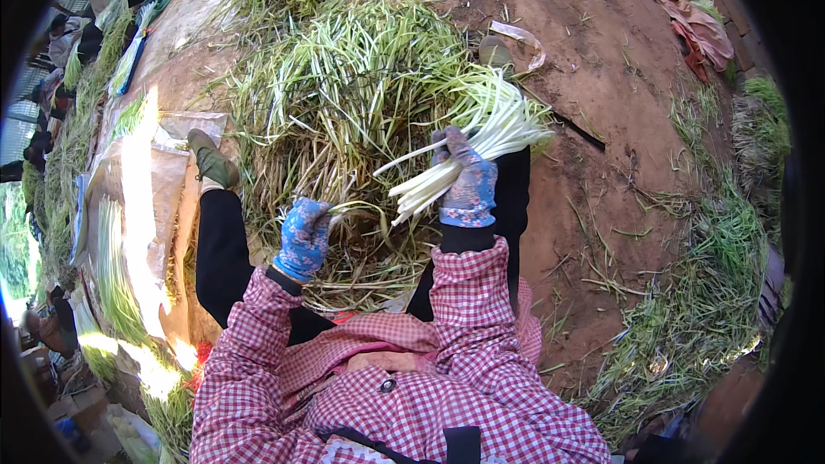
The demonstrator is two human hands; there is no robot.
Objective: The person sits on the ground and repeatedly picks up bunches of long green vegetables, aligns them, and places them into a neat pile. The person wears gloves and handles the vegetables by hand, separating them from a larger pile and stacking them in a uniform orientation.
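A bundle of pale, chive-like stalks (pixel 425 190) is clasped in my right hand (pixel 469 183), which wears a blue flowered glove. Its white cut ends point down and left, and its leafy tops fan out to the upper right. One longer stalk sticks out leftward from the bundle. My left hand (pixel 301 238), gloved alike, is closed around a thin yellowish leaf (pixel 361 206) whose end droops to the right. Between and beyond the hands, a large heap of long green-and-white stalks (pixel 361 71) lies on the ground between my legs.
My shoe (pixel 216 161) rests left of the heap, beside a plastic sheet (pixel 164 187) and a laid bunch of stalks (pixel 116 264). A dark strip (pixel 580 129) lies on the bare earth floor (pixel 599 64). Loose greens (pixel 689 316) cover the right. People sit at far left.
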